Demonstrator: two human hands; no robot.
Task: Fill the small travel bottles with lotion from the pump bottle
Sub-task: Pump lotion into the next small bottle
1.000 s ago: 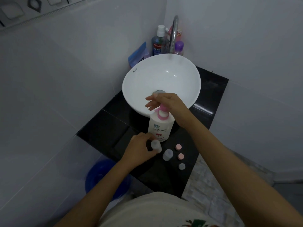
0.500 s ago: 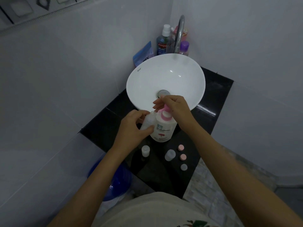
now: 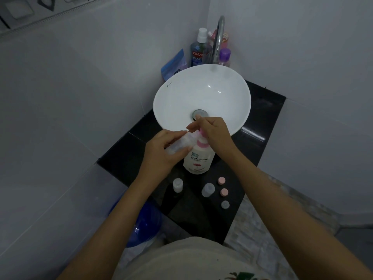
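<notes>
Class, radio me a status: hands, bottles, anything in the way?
Left hand grips travel bottle tilted at pump. Right hand on pump bottle head. Two bottles, three caps wait. Nothing obstructing.

We see the pump bottle point(image 3: 198, 158) on the table point(image 3: 260, 142), just near of the sink point(image 3: 181, 98). Our left hand point(image 3: 161, 152) tilts a travel bottle point(image 3: 181, 143) against its pump. Nearer stand two bottles point(image 3: 177, 185) point(image 3: 208, 190); three caps point(image 3: 224, 192) lie right of them.

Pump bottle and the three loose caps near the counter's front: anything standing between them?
No. The head view shows bare black counter between pump bottle and caps.
</notes>
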